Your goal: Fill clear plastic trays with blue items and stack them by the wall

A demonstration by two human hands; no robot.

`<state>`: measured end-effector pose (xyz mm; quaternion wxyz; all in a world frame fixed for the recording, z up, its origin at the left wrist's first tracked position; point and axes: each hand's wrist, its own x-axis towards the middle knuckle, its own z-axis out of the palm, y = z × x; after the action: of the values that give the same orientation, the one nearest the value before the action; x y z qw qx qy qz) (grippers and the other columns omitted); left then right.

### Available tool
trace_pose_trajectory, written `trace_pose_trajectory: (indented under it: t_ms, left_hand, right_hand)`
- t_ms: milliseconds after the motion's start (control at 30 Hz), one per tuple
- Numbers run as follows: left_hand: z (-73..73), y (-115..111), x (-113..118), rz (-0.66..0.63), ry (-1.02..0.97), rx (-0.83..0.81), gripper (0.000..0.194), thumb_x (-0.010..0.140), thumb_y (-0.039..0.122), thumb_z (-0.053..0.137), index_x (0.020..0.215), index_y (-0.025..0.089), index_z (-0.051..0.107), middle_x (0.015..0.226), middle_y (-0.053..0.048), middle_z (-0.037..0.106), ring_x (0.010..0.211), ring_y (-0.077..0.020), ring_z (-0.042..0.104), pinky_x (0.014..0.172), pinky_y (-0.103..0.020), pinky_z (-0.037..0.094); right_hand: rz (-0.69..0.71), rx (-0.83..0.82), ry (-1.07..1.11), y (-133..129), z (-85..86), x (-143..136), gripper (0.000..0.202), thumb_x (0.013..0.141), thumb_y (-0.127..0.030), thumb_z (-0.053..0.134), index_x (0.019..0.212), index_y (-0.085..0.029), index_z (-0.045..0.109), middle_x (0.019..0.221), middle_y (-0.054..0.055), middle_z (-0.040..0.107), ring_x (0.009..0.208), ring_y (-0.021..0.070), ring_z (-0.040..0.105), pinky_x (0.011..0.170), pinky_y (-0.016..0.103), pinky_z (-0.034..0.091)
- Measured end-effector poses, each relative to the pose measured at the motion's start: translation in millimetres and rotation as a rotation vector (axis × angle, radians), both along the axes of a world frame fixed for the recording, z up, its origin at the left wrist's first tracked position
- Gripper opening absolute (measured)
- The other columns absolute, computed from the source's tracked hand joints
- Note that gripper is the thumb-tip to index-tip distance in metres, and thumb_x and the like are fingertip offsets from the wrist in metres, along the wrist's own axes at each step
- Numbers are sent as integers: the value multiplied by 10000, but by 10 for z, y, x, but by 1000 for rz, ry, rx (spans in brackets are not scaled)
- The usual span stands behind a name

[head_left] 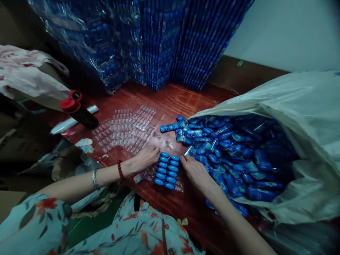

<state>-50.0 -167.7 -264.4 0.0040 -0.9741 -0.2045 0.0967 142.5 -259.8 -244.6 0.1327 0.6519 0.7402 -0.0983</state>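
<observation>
Desk (175, 99) of reddish wood grain bears the whole spread. Tall blue stacks (159, 46) stand along its far edge, some in shiny clear wrap; packed close and upright there, they seem meant to leave the near surface free for handwork. White sack (289, 95) lies on the right with its mouth turned toward the person, probably so that its contents sit within the right hand's reach. A heap of wrapped blue bottles (231, 159) fills that mouth and spills onto the wood.

Clear moulded trays (119, 129) overlap in a spread on the far left, likely placed there to suit the left hand. Beyond them are a dark drinking bottle (85, 117) with a red lid and a plastic roll (63, 125), both set out of the way.

Of the hands, the left (147, 156) has its fingers bunched at the far left corner of the filled tray (180, 187), perhaps steadying it; the right (195, 171) has its fingers narrowed by the far right corner, next to the heap. Whether either pinches anything, I cannot tell. Between them, squarely before the person, twelve blue ovals (172, 174) sit in two columns of six, presumably spaced by the tray's pockets.
</observation>
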Motion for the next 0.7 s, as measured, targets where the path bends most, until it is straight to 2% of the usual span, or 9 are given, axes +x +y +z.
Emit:
trace_pose_trajectory:
  t_ms: [100, 200, 333, 400, 467, 567, 633, 700]
  left_hand:
    - [-36, -3, 55, -101, 28, 32, 196, 857, 43, 421, 875, 100, 608, 894, -133, 596, 865, -241, 568, 654, -319, 442]
    - [-35, 99, -9, -119, -41, 2, 179, 852, 50, 445, 856, 98, 618, 893, -134, 612, 844, -237, 579, 674, -321, 445]
    - [121, 490, -145, -141, -227, -303, 131, 872, 168, 512, 958, 147, 608, 946, -86, 640, 855, -193, 603, 732, -272, 454]
    - [198, 721, -101, -94, -331, -419, 190, 902, 250, 487, 1041, 170, 588, 998, -69, 645, 877, -176, 611, 751, -250, 454]
    - [205, 905, 71, 67, -373, -379, 230, 922, 293, 449, 1063, 170, 583, 1007, -72, 645, 884, -174, 617, 763, -250, 455]
    - [63, 1032, 474, 307, -305, -199, 230, 866, 280, 541, 1014, 111, 594, 1003, -142, 632, 915, -232, 616, 783, -305, 461]
    - [-73, 1024, 720, 361, -281, -151, 206, 835, 196, 562, 998, 72, 587, 1034, -200, 609, 959, -272, 602, 808, -350, 460]
    - [-177, 977, 865, 368, -294, -150, 179, 849, 106, 484, 991, 53, 579, 1036, -223, 598, 974, -279, 594, 818, -371, 456]
  right_hand:
    - [-23, 42, 23, 8, -10, -43, 352, 845, 1, 378, 1078, -165, 583, 974, 112, 634, 854, 211, 628, 563, 240, 417]
    - [-35, 93, 95, -40, -9, 47, 310, 871, -56, 406, 1077, -195, 591, 985, 92, 640, 821, 201, 640, 563, 238, 422]
    - [13, 99, 282, 31, 42, 314, 246, 932, -251, 396, 1003, -253, 631, 917, 30, 671, 789, 172, 652, 628, 238, 459]
    - [-56, 187, 347, 212, 66, 380, 284, 948, -290, 359, 1042, -254, 625, 955, 40, 681, 866, 182, 649, 705, 259, 470]
    - [-183, 257, 286, 480, 65, 338, 292, 946, -303, 364, 1104, -230, 597, 1023, 77, 672, 933, 204, 638, 755, 284, 466]
    - [-311, 197, 115, 911, -4, 120, 271, 914, -230, 409, 1094, -132, 585, 1013, 172, 653, 937, 250, 635, 740, 316, 468]
    - [-343, 178, 76, 1120, -80, -31, 293, 888, -138, 396, 1128, -65, 547, 1030, 235, 623, 935, 271, 634, 719, 328, 470]
    - [-347, 176, 74, 1229, -152, -119, 346, 857, -76, 393, 1186, -39, 493, 1101, 272, 576, 945, 276, 629, 718, 332, 470]
